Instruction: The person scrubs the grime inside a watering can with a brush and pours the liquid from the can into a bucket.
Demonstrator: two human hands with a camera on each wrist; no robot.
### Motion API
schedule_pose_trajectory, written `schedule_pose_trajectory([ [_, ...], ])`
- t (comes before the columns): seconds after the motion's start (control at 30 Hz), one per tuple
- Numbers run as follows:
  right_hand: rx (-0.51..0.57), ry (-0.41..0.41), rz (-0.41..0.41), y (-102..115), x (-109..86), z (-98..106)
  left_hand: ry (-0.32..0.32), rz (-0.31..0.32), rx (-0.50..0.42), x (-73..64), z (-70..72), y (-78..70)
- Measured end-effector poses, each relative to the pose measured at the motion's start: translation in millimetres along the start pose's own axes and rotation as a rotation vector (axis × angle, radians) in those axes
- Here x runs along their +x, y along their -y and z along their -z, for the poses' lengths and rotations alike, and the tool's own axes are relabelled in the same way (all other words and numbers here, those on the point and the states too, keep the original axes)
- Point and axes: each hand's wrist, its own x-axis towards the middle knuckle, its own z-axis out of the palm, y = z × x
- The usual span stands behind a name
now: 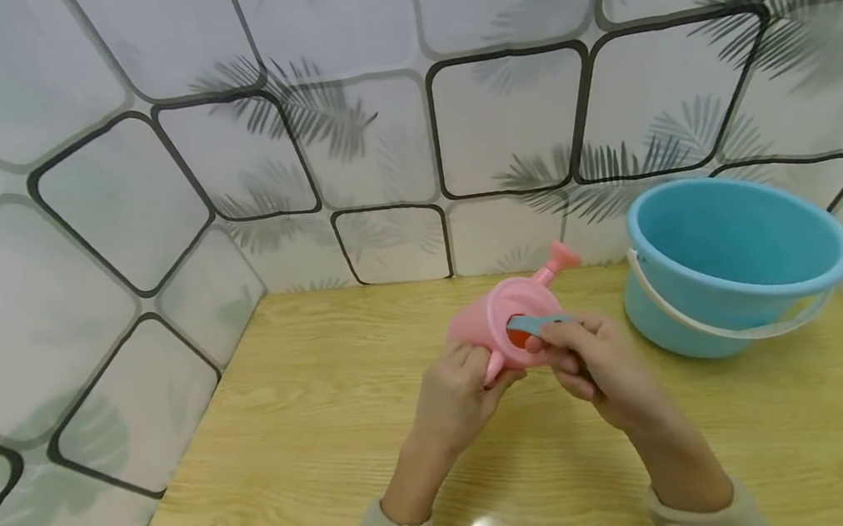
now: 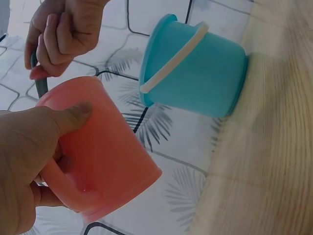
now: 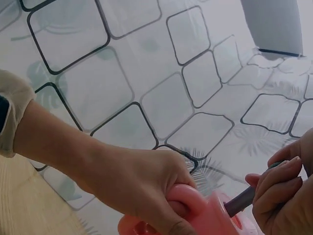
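One pink watering can (image 1: pixel 475 323) leaning at frame center, left hand (image 1: pixel 451 390) gripping its handle (image 1: pixel 494 367), right hand (image 1: pixel 605 362) pinching blue-grey tool (image 1: pixel 534 323) at its mouth (image 1: pixel 520 338); sideways tugging might be wrenching can loose.

Left of the left hand (image 1: pixel 453 390), bare worktop (image 1: pixel 315 423) leaves a wide passage; more lies between the forearms. Ahead, the patterned wall (image 1: pixel 393 244) bars the way. The pink watering can (image 1: pixel 469 323) fills the room between it and the right hand (image 1: pixel 601 360), whose grey-blue tool (image 1: pixel 535 322) partly blocks the can's opening. Right of that hand, the blue bucket (image 1: pixel 697 318) obstructs.
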Motion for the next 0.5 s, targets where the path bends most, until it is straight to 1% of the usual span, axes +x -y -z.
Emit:
schedule_pose_trajectory([
  [0.07,0.017,-0.006,-0.001,-1.1,0.4,-0.2,-0.006,-0.004,0.012,-1.2,-1.0,-1.2],
  [0.17,0.005,0.006,-0.037,-3.4,2.5,-1.8,-0.012,-0.011,0.025,-3.2,-2.4,-3.0],
  [0.23,0.006,0.007,-0.054,-3.7,3.0,-2.3,-0.01,-0.003,0.018,-4.9,-2.9,-3.3],
  [0.3,0.019,-0.014,-0.048,-1.8,1.0,-1.5,-0.002,0.021,0.002,-5.5,-3.0,-2.6],
  [0.4,0.038,-0.029,-0.014,0.9,-1.9,0.3,0.008,0.051,-0.019,-4.8,-3.0,-0.4],
  [0.5,0.034,0.009,-0.016,-0.9,1.5,0.8,0.005,0.044,-0.005,-3.7,-3.6,1.1],
])
